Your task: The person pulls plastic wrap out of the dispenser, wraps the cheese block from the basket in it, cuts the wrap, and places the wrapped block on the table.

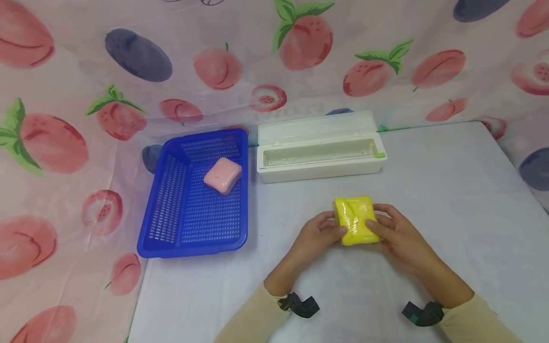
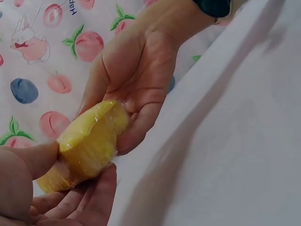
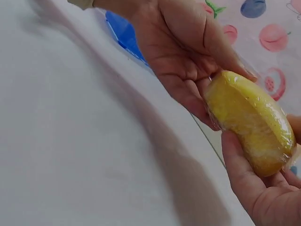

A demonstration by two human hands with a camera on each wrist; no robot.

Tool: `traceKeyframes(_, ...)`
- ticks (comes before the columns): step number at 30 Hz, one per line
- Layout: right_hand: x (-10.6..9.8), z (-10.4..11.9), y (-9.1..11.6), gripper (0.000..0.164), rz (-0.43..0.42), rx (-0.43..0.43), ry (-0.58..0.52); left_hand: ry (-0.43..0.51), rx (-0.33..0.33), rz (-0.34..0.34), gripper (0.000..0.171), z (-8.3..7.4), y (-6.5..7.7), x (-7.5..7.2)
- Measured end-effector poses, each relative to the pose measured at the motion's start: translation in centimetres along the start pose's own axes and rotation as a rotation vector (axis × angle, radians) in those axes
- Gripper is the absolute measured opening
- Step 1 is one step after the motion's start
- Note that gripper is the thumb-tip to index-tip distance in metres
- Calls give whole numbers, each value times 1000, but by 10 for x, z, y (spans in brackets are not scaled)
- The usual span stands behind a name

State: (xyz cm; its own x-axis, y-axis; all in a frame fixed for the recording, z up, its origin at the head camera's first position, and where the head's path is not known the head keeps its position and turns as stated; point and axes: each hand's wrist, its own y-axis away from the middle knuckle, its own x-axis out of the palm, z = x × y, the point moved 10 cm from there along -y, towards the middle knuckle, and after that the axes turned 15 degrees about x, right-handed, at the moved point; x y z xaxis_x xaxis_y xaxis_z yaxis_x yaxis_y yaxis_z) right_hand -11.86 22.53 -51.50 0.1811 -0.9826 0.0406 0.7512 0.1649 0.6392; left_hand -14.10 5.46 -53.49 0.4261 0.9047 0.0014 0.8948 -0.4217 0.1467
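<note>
- Counter (image 1: 463, 186): white work surface beneath both containers. Clock positions are read in the head view from the yellow block (image 1: 355, 223), 12 o'clock being away from the person.
- Blue basket (image 1: 188, 248): open container with slotted walls, near 9 o'clock; a pink block (image 1: 222, 176) rests in it.
- White box (image 1: 321, 170): long, narrow container at 11 o'clock, its translucent lid (image 1: 317, 128) raised along the far side. What lies in the trough (image 1: 319, 153) cannot be made out.
- Left hand (image 1: 315, 238) and right hand (image 1: 401, 238): both grip the yellow block, from about 9 and 3 o'clock respectively; the right thumb lies across its top face.
- Yellow block: held between the hands, on the near side of the white box, in clear film (image 2: 96, 136). The step in hand appears to be smoothing this wrapping. Good practice would be to support the underside with one hand, draw the film taut with the other, press creases outward and tuck loose edges beneath; hard pulling could tear it.
- Pink block: toward 2 o'clock from the basket's centre, near the right wall.
- Green tab (image 1: 380, 155): at the box's 3 o'clock end.
</note>
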Motion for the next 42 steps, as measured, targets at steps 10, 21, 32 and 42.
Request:
traceKeyframes(10,-23,-2,12,66,53,-9,55,-39,27,-22,41,-4,-11,23)
traceKeyframes(21,-107,16,14,69,-353,-67,205,-139,89,-93,42,-28,-78,73)
traceKeyframes(32,-180,13,-2,78,-509,50,124,-438,143,-64,36,-42,-133,123)
traceKeyframes(42,-192,4,-10,75,-636,128,302,-694,138,-37,39,-42,-140,132)
